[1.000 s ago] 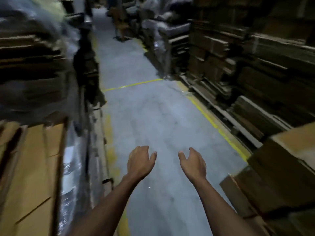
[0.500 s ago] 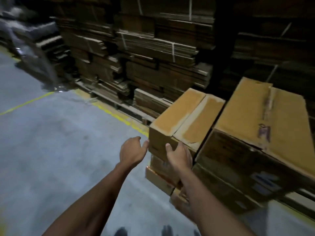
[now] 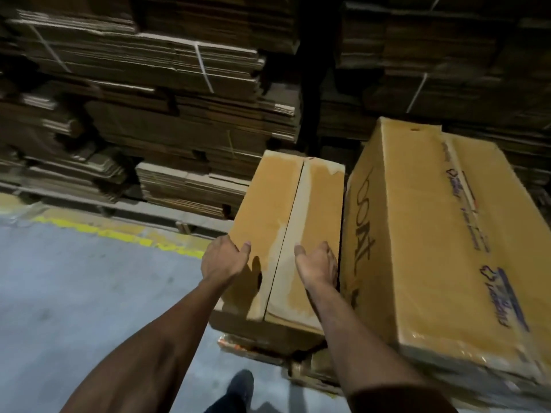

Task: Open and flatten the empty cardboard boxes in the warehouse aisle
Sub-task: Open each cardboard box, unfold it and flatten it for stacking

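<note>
A long closed cardboard box point(image 3: 277, 204) with a centre seam between its top flaps lies on a low pile of flattened cardboard point(image 3: 247, 348). My left hand point(image 3: 225, 260) holds its top left edge, thumb on the top and fingers down the side. My right hand point(image 3: 317, 265) holds the top right edge, its fingers dipping into the narrow gap beside a bigger printed box point(image 3: 432, 234). That bigger box stands taller, immediately to the right.
Strapped bundles of flattened cardboard point(image 3: 149, 114) are stacked high behind the boxes and along the left. A worn yellow line point(image 3: 98, 231) runs along the grey concrete floor point(image 3: 74, 293). My dark shoe point(image 3: 238, 386) shows at the bottom.
The view has turned from the aisle to the boxes and come closer. Both hands have moved from mid-air onto the smaller box, one at each top edge.
</note>
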Motion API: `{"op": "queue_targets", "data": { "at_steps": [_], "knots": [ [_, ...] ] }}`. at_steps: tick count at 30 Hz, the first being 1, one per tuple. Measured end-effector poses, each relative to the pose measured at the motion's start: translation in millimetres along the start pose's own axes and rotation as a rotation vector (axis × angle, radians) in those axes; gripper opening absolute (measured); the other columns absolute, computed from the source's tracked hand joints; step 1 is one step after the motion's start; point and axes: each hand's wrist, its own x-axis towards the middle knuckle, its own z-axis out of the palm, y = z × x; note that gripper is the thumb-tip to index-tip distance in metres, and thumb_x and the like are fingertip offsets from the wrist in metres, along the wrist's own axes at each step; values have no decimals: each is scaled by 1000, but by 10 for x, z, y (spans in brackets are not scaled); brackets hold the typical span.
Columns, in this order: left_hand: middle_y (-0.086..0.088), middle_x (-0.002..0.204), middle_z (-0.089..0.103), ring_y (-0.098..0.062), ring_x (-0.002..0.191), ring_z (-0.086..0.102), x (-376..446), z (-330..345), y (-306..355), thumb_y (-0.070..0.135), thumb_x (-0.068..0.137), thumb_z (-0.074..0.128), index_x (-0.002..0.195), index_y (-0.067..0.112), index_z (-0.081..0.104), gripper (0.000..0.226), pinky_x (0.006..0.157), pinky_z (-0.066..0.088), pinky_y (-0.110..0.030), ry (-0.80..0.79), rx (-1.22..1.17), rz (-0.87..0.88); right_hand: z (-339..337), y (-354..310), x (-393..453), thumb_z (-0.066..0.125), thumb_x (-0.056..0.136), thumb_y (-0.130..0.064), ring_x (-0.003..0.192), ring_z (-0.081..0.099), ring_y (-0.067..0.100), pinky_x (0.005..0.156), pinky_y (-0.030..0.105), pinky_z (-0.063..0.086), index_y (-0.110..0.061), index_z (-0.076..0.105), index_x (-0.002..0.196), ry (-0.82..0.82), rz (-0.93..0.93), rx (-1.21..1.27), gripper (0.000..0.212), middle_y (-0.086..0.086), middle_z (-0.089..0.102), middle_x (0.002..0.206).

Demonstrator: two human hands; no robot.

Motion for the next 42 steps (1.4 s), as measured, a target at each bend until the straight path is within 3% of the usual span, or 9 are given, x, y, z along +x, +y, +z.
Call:
{"op": "queue_targets", "data": {
  "at_steps": [3,7,15,20,23,26,30,36,42],
  "knots": [
    [-16,136,53,-34,126,49,438,53,94,55,97,47,136,5,49,64,102,44,-44,-55,42,-32,77,-86,399,53,98,-50,153,11,27,122,45,18,-11,13,159,51,84,-29,83,7,15,166],
    [-18,146,45,-36,134,43,843,175,180,55,97,47,144,3,38,70,105,39,-45,-105,57,-37,174,-103,761,53,97,-52,154,4,26,124,42,11,-8,8,159,100,188,-67,89,7,6,167],
    [-16,122,61,-39,111,58,1216,359,162,63,92,51,122,9,47,62,84,44,-42,-141,-78,-156,233,-175,1094,62,91,-53,147,26,32,116,43,27,-6,12,158,174,321,-84,96,12,24,162],
    [-19,115,63,-41,103,60,1365,276,-90,73,87,49,122,8,47,73,82,48,-45,-87,-86,-229,318,-224,1150,67,85,-59,133,42,36,108,46,38,-9,48,141,119,329,-49,78,15,44,145],
    [-18,116,62,-41,106,59,1435,218,-234,73,83,56,128,6,48,80,84,48,-44,-108,-161,-281,390,-192,1066,65,84,-64,138,38,37,111,48,30,-17,34,151,36,364,66,87,13,42,151],
    [-16,109,64,-37,101,59,1477,192,-267,72,80,61,112,6,58,74,82,48,-40,-166,-229,-312,391,-171,993,63,84,-67,138,39,37,111,47,30,-17,28,153,25,345,68,92,13,42,152],
    [-12,104,58,-35,100,57,1456,124,-216,70,80,63,114,3,58,75,77,44,-37,-177,-248,-316,323,-203,918,67,80,-67,133,43,38,112,47,32,-16,35,148,58,311,50,91,14,49,144],
    [-11,98,63,-33,91,58,1070,-97,-221,72,79,62,97,8,58,67,78,48,-38,-110,-242,-290,132,-226,549,69,78,-67,126,48,39,107,46,36,-15,46,136,122,259,30,81,15,56,134],
    [-17,112,62,-38,106,58,283,-495,-389,73,81,59,118,3,58,80,85,48,-41,31,-208,-313,-56,-180,-44,68,77,-69,117,56,39,96,44,45,-15,50,134,101,122,-8,81,15,61,127]
  ]
}}
